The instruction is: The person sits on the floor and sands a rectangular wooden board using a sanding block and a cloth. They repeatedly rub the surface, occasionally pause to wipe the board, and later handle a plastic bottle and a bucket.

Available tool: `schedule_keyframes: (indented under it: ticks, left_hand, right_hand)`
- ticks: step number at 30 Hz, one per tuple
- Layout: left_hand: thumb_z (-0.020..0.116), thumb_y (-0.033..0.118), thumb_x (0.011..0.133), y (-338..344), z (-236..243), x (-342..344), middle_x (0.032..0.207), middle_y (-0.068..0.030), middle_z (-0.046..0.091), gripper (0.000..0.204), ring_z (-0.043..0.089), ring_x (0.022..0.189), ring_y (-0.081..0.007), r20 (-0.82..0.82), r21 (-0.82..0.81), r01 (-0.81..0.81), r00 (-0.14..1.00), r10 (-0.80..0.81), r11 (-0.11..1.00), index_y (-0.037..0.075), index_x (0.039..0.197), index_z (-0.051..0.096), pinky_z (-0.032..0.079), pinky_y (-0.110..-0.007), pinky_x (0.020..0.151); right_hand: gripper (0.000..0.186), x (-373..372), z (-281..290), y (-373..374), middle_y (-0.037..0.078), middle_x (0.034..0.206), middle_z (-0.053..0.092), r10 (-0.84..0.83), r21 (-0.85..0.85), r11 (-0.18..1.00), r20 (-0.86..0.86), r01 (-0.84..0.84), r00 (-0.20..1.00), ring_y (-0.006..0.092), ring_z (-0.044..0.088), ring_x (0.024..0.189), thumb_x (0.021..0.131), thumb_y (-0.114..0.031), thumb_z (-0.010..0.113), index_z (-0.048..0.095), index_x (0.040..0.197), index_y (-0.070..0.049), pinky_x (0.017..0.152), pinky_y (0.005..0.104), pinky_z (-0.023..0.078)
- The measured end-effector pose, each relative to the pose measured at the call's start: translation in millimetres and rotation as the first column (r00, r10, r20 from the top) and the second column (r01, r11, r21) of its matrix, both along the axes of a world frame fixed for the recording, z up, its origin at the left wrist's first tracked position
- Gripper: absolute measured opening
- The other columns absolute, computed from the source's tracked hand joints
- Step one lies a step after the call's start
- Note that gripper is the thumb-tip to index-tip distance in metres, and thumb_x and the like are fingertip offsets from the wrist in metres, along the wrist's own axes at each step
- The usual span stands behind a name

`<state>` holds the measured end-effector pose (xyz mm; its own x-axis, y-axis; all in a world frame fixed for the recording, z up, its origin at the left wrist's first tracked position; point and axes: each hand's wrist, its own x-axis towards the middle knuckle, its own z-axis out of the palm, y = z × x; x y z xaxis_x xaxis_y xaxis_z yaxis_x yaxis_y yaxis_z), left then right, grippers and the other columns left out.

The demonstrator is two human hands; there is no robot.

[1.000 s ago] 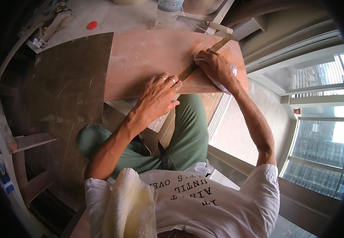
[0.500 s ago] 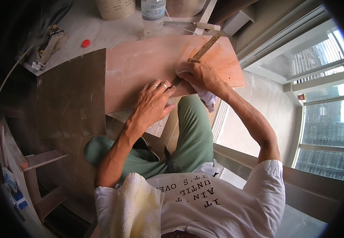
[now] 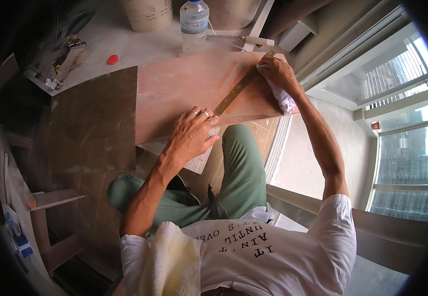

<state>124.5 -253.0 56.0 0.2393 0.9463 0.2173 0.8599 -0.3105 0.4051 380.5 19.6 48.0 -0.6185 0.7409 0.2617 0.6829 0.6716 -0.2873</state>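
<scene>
A pinkish-brown board (image 3: 174,89) lies across the work surface in front of me. A narrow brownish metal-looking strip (image 3: 237,92) slants over its right part. My left hand (image 3: 192,129), with rings on its fingers, rests on the strip's near end at the board's near edge. Its fingers lie pressed down and the thumb stands apart. Near the strip's far end, my right hand (image 3: 278,74) is closed round a white cloth (image 3: 284,102), which hangs below the fist. The cloth's contact with the strip is hidden under the fingers.
A dark brown sheet (image 3: 93,121) adjoins the board's left end. Behind stand a water bottle (image 3: 194,24) and a beige bucket (image 3: 149,15). A red cap (image 3: 112,59) and a light-handled tool (image 3: 258,41) lie there too. My bent knee (image 3: 246,158) is close below the board.
My right hand has slid with the cloth along the strip, away from me and to the right, to its far end. The left hand has stayed on the near end.
</scene>
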Motion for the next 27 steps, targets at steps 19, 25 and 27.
schedule_keyframes:
  ticks: [19,25,27]
  left_hand:
    - [0.080,0.032,0.086,12.3,-18.2,28.3,0.140,-0.0107,0.059,0.060,0.050,0.137,-0.0309,-0.068,0.088,0.009,0.998,-0.003,0.996,0.004,0.135,0.061,0.044,-0.045,0.112]
    - [0.079,0.033,0.087,-6.3,-9.1,35.6,0.140,-0.0129,0.058,0.058,0.053,0.133,-0.0312,-0.146,0.041,-0.025,0.989,0.031,0.999,0.004,0.134,0.062,0.045,-0.046,0.109]
    - [0.078,0.034,0.088,-9.7,-4.7,35.0,0.140,-0.0127,0.058,0.055,0.055,0.130,-0.0315,-0.103,-0.006,-0.014,0.995,0.013,1.000,0.004,0.132,0.064,0.046,-0.046,0.107]
  right_hand:
    - [0.019,-32.0,8.5,-81.5,0.017,0.100,0.070,0.081,-0.082,0.993,-0.091,-0.089,0.993,0.0379,0.069,0.097,0.095,-0.017,0.067,0.071,0.108,-0.005,0.085,0.0448,0.054]
    - [0.020,-35.5,-23.2,-74.2,0.018,0.101,0.072,0.072,-0.091,0.993,-0.031,-0.074,0.997,0.0378,0.070,0.098,0.096,-0.022,0.068,0.073,0.110,-0.009,0.086,0.0469,0.055]
    - [0.023,-7.9,-14.7,-38.8,0.018,0.103,0.073,-0.010,-0.080,0.997,-0.046,0.006,0.999,0.0372,0.070,0.100,0.095,-0.023,0.068,0.073,0.111,-0.007,0.087,0.0461,0.054]
